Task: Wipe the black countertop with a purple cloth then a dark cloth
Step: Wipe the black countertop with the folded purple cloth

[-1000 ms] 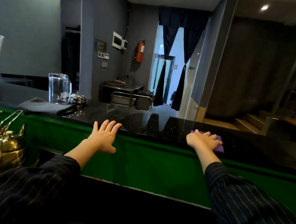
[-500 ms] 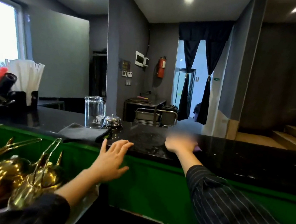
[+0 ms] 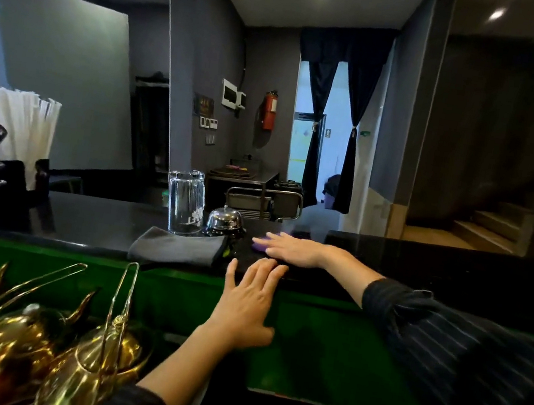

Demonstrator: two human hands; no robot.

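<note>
right hand (image 3: 289,249) flat, fingers spread on purple cloth (image 3: 259,243) (mostly hidden under it) | left hand (image 3: 248,303) open, empty, at black countertop (image 3: 98,229) edge | dark cloth (image 3: 177,247) just left

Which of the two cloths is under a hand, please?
The purple cloth, under the right hand; the dark cloth lies folded and untouched by the glass.

Black countertop (image 3: 423,260) with dark cloth (image 3: 177,246), glass (image 3: 186,202), bell (image 3: 225,218), purple cloth (image 3: 259,244).

To your left the dark cloth (image 3: 179,246), glass (image 3: 186,202) and bell (image 3: 225,218) block the counter (image 3: 456,269); right side's wide open
</note>
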